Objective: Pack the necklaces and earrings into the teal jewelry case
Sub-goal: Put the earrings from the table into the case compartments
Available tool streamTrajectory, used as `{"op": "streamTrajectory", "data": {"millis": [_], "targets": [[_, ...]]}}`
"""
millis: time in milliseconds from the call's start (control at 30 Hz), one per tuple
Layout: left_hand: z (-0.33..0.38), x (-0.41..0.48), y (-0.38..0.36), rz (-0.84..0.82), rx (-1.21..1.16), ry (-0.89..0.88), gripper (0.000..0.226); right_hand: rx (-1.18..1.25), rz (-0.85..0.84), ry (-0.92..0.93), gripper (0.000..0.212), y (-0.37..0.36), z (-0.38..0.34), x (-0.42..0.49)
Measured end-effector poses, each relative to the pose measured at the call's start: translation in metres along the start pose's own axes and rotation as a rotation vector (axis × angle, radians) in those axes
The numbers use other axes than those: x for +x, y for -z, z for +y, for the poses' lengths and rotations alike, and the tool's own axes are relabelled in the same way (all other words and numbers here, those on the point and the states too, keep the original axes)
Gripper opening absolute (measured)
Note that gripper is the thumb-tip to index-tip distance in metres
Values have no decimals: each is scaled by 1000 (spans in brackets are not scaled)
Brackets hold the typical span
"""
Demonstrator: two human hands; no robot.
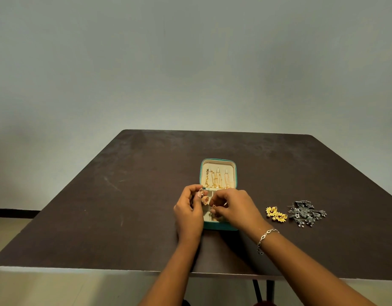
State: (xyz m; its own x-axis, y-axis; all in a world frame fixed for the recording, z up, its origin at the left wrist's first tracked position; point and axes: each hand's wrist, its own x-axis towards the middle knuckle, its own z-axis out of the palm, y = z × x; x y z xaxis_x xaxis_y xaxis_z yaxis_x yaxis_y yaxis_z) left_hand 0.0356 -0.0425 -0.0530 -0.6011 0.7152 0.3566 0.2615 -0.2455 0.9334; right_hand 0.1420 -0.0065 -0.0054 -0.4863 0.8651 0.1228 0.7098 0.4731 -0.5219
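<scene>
Here, over the open teal jewelry case (220, 226) on the table (124, 195), left hand (188, 209) pinches a gold jhumka earring (204, 199), right hand (236, 207) its apparent mate (213, 206); lower each gently into separate compartments.

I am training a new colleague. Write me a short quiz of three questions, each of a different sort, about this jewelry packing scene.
1. True or false: gold necklaces already hang in the far half of the open teal jewelry case.
2. Where do the yellow earrings lie? A) inside the case; B) on the table, to the right of the case; C) under the case.
3. Which item does the left hand hold?
Key: 1 true. 2 B. 3 a gold bell-shaped earring.
</scene>
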Motion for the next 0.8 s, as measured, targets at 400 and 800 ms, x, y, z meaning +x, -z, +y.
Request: {"op": "streamTrajectory", "data": {"millis": [400,800], "targets": [[0,0,0,-1,-10,11,17,-114,138,-30,7,-5,1,4],[-2,0,0,-27,-23,20,17,-70,116,-33,8,-4,5,9]]}}
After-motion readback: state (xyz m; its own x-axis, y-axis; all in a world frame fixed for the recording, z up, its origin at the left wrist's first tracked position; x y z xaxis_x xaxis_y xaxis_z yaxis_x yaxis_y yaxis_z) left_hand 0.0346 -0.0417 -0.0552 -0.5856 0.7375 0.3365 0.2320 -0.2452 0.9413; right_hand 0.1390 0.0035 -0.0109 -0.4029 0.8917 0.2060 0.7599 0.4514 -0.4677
